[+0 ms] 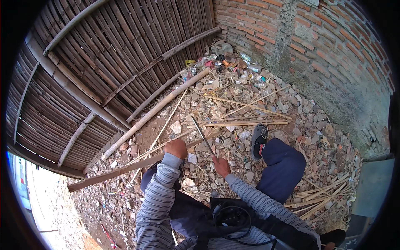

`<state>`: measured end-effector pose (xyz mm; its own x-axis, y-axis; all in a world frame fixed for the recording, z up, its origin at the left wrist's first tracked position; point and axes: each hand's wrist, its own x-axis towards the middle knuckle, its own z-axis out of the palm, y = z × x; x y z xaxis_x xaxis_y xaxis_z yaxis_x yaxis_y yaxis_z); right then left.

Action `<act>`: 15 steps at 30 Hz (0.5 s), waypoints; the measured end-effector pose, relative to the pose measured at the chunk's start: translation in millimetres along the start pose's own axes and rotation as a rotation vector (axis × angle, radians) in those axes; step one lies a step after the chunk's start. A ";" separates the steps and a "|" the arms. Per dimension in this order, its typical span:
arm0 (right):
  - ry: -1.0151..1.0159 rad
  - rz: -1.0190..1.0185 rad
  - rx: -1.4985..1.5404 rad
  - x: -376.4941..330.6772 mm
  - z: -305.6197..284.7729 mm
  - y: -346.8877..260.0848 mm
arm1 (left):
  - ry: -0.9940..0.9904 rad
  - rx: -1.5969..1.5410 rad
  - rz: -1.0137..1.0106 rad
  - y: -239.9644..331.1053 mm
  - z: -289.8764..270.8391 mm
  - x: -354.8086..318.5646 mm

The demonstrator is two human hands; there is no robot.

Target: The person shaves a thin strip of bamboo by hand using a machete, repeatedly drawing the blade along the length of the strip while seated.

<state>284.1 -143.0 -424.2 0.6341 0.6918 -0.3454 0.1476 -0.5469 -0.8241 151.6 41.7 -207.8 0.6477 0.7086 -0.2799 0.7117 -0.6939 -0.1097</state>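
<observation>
— While the person crouches on the rubble, what does each hand hold?
— Left hand (175, 148): fingers clenched around a long, flat brown bamboo slat (125, 170), which lies slantwise on the ground, seemingly pinned steady. Right hand (221, 166): fingers wrapped round the handle of a slim, curved grey metal blade (201, 134), point up and away from the body, over the slat's far end.
— Surroundings?
— Ground of broken pale stone and brick chips (316, 125), rough and loose. Thin split yellow bamboo strips (246, 123) scattered beyond the blade; more bundled at the right (323, 196). Round pale bamboo pole (154, 110) leaning along a woven dark bamboo fence (104, 54). Weathered red brick wall (325, 46). Black sandal (258, 141) on the foot.
</observation>
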 end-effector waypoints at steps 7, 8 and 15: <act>0.048 -0.096 -0.179 12.9 -34.6 3.2 | 0.013 -0.007 0.028 5.1 0.5 -2.2; 0.041 -0.095 -0.202 14.1 -37.4 0.3 | 0.013 -0.008 0.026 2.9 3.6 -1.0; -0.037 -0.100 -0.029 12.3 -23.5 9.5 | 0.084 0.013 0.027 7.1 3.8 5.9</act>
<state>311.1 -150.8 -425.8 0.5866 0.7602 -0.2792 0.2312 -0.4877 -0.8419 159.5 40.5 -213.9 0.6879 0.6972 -0.2018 0.6902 -0.7144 -0.1152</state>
